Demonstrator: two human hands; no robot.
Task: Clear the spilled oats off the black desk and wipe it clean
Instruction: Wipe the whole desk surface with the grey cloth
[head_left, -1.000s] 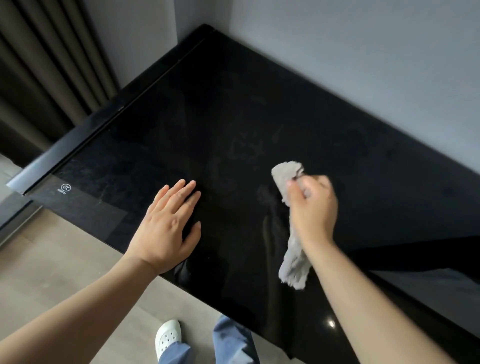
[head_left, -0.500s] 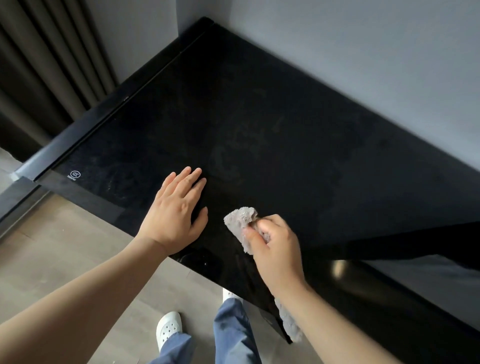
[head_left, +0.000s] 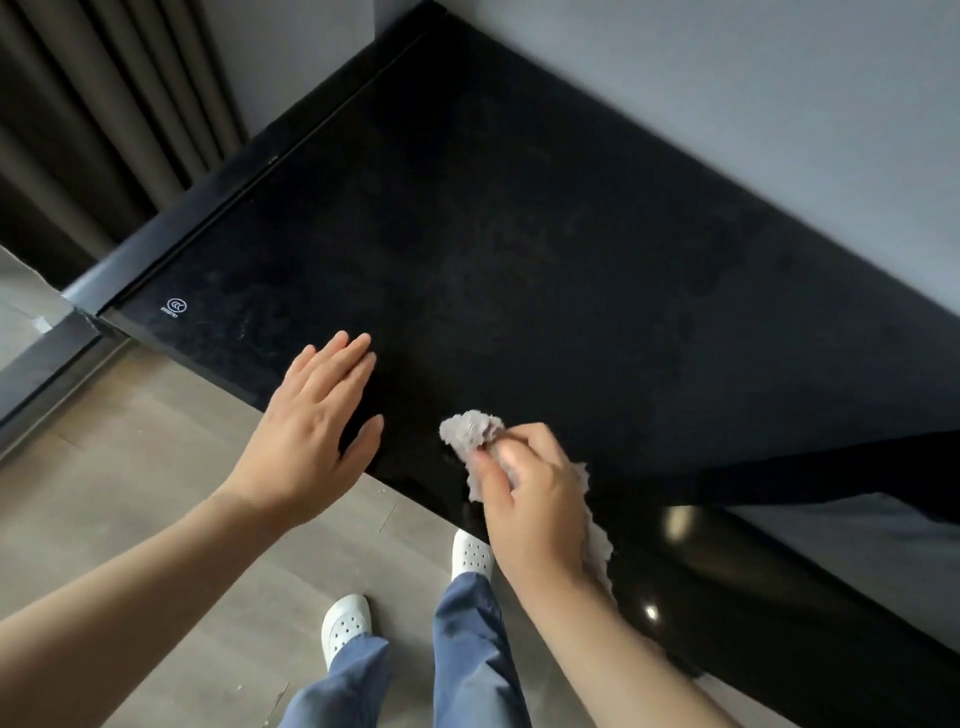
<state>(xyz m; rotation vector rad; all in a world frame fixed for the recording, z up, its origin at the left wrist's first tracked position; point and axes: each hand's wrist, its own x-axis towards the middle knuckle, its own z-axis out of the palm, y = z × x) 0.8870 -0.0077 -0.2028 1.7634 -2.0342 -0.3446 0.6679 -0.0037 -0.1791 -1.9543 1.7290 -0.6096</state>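
The black desk (head_left: 545, 218) fills the middle of the head view, its glossy top showing faint smears and dusty patches. No oats are plainly visible on it. My right hand (head_left: 530, 493) grips a crumpled grey cloth (head_left: 470, 431) at the desk's near edge; the cloth's tail hangs down past my wrist. My left hand (head_left: 317, 421) rests flat with straight fingers on the desk's front edge, a little left of the cloth.
A grey wall (head_left: 727, 78) borders the desk at the back and right. Dark curtains (head_left: 104, 104) hang at the left. Below lies a grey floor (head_left: 130, 467), with my white shoes (head_left: 345, 621) and blue trousers close to the desk's front edge.
My right hand has dragged the cloth from the desk's middle toward the near edge. My left hand has stayed flat near the front edge.
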